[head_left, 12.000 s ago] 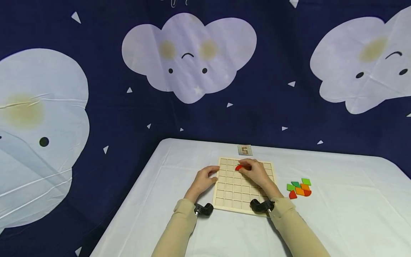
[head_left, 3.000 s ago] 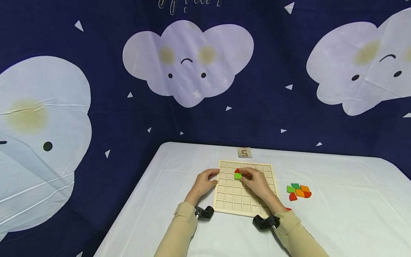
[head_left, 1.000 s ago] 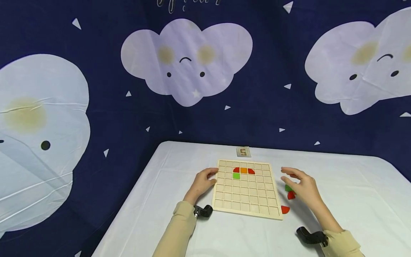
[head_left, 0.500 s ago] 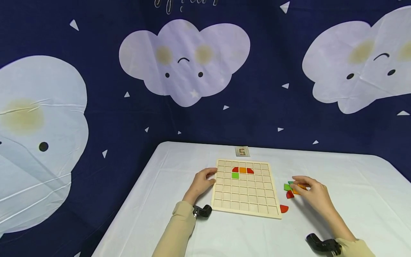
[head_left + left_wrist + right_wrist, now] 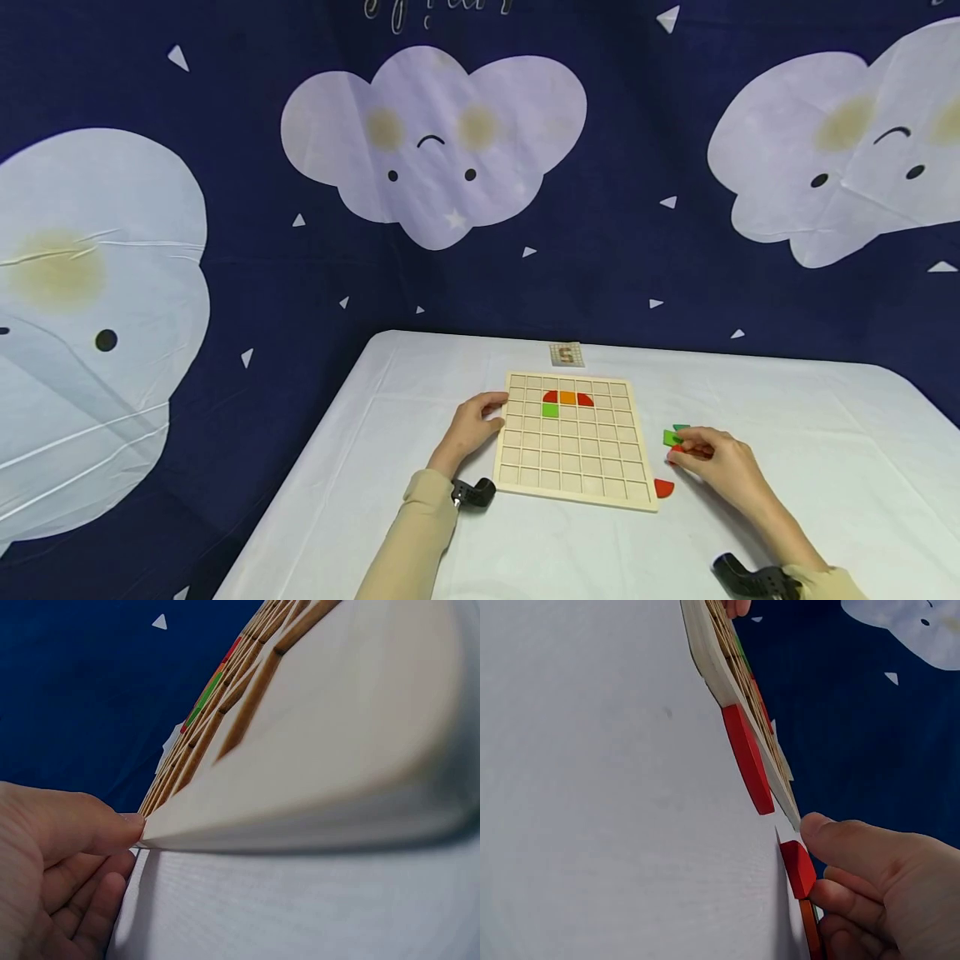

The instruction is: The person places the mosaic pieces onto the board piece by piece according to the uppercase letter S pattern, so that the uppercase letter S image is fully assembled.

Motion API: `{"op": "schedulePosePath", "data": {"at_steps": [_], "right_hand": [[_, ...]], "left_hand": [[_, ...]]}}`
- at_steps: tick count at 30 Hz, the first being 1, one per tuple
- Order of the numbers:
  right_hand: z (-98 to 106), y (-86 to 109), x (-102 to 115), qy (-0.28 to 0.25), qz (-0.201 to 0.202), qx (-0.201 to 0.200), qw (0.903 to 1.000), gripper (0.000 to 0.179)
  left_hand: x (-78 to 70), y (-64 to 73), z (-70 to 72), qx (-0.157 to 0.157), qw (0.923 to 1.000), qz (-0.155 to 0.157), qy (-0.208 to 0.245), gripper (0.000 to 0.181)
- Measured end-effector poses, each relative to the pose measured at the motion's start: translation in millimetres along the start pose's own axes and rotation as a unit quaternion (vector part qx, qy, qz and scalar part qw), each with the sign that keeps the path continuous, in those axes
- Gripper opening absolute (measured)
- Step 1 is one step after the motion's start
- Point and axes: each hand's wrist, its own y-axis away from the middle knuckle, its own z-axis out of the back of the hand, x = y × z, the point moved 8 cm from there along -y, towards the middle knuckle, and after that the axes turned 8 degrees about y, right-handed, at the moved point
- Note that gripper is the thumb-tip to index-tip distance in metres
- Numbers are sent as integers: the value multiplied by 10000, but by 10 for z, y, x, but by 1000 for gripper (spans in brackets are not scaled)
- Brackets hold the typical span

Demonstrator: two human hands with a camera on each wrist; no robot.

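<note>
In the head view, my left hand (image 5: 467,429) touches the left edge of a wooden grid board (image 5: 573,467) with thumb and fingers. Set in the board are two red rounded pieces, an orange square (image 5: 567,398) between them, and a green square (image 5: 551,410) under the left red one. My right hand (image 5: 723,467) is at the loose pieces right of the board. Its thumb and fingers stand around a red piece (image 5: 798,868); in the right wrist view the thumb looks apart from it. Beside it lie a green piece (image 5: 671,437) and a dark green one (image 5: 681,427).
Another red rounded piece (image 5: 663,488) lies against the board's lower right edge. An orange piece (image 5: 810,930) shows below the right fingers; the hand hides it in the head view. A small pattern card (image 5: 566,355) lies behind the board on the white tablecloth (image 5: 420,375).
Over the earlier frames, green, orange and red pieces came onto the board. In the last second my right hand moved to the loose pieces, then down toward the red one. My left hand stayed.
</note>
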Motion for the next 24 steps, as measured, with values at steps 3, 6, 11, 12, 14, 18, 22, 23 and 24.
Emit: {"op": "schedulePosePath", "data": {"at_steps": [3,6,11,12,14,18,22,23,24], "right_hand": [[-21,8,19,14,88,-45,9999,39],[-41,14,37,62,157,-58,9998,40],[-66,22,75,115,362,-85,9992,38],[-69,24,82,119,404,-100,9991,38],[-75,30,93,121,489,-134,9986,38],[-72,37,109,145,575,-138,9981,39],[-51,36,104,181,540,-93,9983,42],[-47,34,101,185,522,-69,9984,43],[-43,32,99,197,501,-54,9985,43]], "left_hand": [[4,-7,0,-6,10000,-24,-23,41],[25,-17,-4,0,10000,-5,-31,41],[37,-22,-5,2,10000,-17,-37,41],[38,-23,-4,-4,10000,-15,-34,41],[40,-23,-2,-14,10000,-12,-30,41],[43,-21,-1,-35,10000,-8,-51,41],[42,-18,-2,-28,10000,-22,-71,41],[41,-18,-2,-21,10000,-24,-59,41],[41,-18,-2,-16,10000,-29,-54,41]]}}
